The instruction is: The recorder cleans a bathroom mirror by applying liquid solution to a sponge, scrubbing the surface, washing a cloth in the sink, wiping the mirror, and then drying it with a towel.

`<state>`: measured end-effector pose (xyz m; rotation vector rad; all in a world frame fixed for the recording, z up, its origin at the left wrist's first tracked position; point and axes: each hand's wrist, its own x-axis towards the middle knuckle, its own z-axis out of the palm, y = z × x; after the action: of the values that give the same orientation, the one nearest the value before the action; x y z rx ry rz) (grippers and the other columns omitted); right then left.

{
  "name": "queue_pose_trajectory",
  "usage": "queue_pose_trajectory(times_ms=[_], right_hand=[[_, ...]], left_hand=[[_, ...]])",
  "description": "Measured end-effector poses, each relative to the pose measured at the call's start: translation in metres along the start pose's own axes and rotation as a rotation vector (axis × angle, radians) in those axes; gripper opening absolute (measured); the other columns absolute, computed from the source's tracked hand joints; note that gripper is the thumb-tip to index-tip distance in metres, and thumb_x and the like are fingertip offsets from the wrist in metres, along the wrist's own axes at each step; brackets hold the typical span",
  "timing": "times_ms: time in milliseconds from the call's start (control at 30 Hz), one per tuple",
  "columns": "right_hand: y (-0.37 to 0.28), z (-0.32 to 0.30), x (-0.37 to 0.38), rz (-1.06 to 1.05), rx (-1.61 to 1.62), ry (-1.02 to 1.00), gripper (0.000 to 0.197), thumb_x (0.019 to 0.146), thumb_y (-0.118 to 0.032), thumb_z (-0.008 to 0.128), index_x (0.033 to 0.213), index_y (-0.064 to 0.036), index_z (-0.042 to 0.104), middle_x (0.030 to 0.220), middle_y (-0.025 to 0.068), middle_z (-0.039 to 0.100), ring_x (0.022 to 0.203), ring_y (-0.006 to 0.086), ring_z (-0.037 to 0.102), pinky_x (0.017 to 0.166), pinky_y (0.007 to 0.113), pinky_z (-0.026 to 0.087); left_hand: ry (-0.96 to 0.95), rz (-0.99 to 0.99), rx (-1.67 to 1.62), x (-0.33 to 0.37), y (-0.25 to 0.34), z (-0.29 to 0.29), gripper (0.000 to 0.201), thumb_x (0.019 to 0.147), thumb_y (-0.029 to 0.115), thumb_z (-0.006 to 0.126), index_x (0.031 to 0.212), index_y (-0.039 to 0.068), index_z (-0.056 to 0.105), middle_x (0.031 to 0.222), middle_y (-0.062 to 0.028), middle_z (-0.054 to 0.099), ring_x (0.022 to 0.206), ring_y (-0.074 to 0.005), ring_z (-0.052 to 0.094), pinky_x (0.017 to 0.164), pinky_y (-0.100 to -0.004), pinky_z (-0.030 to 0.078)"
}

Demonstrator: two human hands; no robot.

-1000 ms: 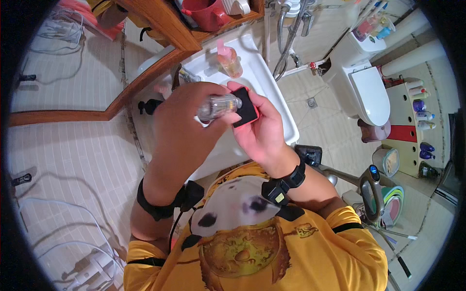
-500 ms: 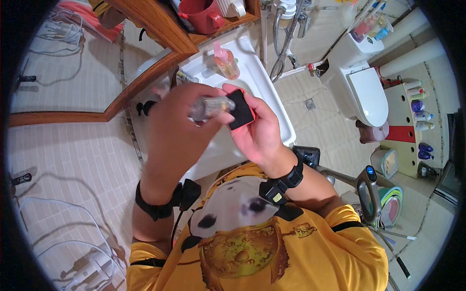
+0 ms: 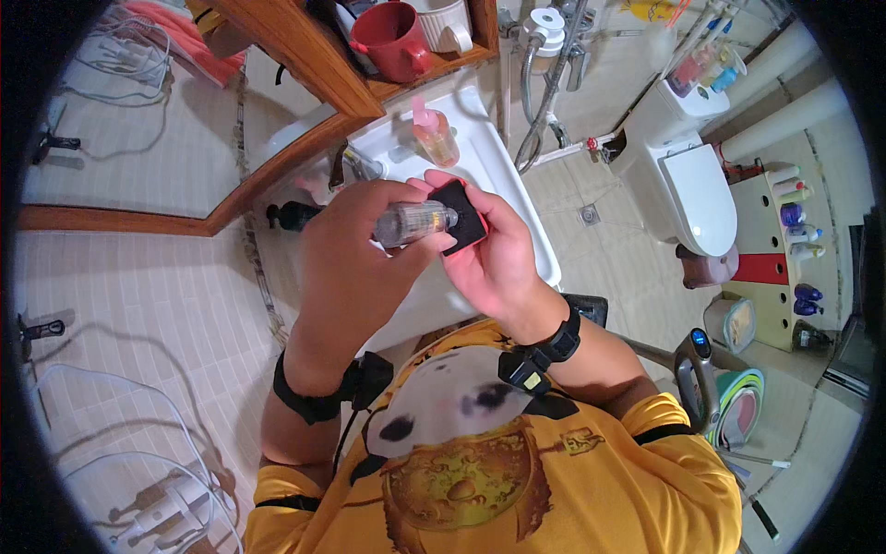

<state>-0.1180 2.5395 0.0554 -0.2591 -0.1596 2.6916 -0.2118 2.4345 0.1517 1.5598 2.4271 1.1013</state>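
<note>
Left hand [image 3: 346, 249] grasping a clear bottle [image 3: 406, 224], partly covered, its yellowish marking illegible; right hand [image 3: 501, 254] gripping a black pad [image 3: 468, 214], some fingers hidden beneath. Bottle above the sink [image 3: 484, 120], mouth at the pad; contact cannot be determined.

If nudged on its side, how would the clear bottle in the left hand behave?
The clear bottle has a rounded body, so it would probably roll. Its glossy, see-through wall suggests something stiff rather than floppy, and perhaps slippery if wet.
</note>
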Motion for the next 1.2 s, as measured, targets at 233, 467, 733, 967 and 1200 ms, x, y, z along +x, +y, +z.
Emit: queue_pose_trajectory(times_ms=[233,467,733,967,1200], right_hand=[[-0.001,-0.002,0.002,0.018,0.001,-0.046,0.036,0.104,-0.021,0.045,0.122,0.0065,0.060,0.123,0.0199,0.067,0.115,0.0284,0.063,0.105,0.040,0.047],[-0.007,0.004,0.000,0.034,-0.039,0.027,0.033,0.103,-0.018,0.046,0.121,0.0068,0.060,0.121,0.0205,0.067,0.116,0.0285,0.063,0.105,0.041,0.048],[-0.013,0.006,0.001,0.093,-0.257,0.191,0.042,0.095,-0.030,0.042,0.118,-0.0009,0.061,0.120,0.0180,0.067,0.086,0.0251,0.062,0.076,0.036,0.049],[-0.017,0.041,0.007,0.248,-0.212,0.029,0.043,0.091,-0.031,0.050,0.122,-0.0020,0.060,0.114,0.0164,0.064,0.084,0.0284,0.060,0.075,0.036,0.049],[-0.009,0.137,0.051,-0.015,-0.696,-0.437,0.041,0.094,-0.019,0.063,0.129,-0.0001,0.057,0.119,0.0123,0.067,0.106,0.0266,0.065,0.094,0.040,0.051]], left_hand=[[0.006,-0.023,-0.057,-0.001,0.000,-0.003,0.037,0.073,0.016,0.089,0.103,0.006,0.069,0.091,-0.0077,0.071,0.080,-0.0155,0.066,0.074,-0.0305,0.054],[0.015,-0.115,-0.119,-0.008,0.004,0.005,0.034,0.074,0.012,0.085,0.101,0.003,0.066,0.095,-0.0105,0.072,0.084,-0.0242,0.070,0.077,-0.0334,0.055],[0.158,-0.378,-0.653,-0.060,-0.041,0.028,0.047,0.076,0.002,0.084,0.110,0.005,0.052,0.107,-0.0093,0.066,0.097,-0.0139,0.064,0.082,-0.0289,0.053],[0.502,-0.483,-1.158,-0.127,-0.064,0.010,0.050,0.072,-0.007,0.081,0.101,0.011,0.044,0.107,-0.0074,0.061,0.099,-0.0181,0.063,0.081,-0.0298,0.053],[0.706,-0.322,-1.397,-0.195,-0.090,-0.015,0.051,0.071,-0.014,0.076,0.103,0.012,0.045,0.118,-0.0138,0.063,0.101,-0.0187,0.062,0.073,-0.0264,0.055]])
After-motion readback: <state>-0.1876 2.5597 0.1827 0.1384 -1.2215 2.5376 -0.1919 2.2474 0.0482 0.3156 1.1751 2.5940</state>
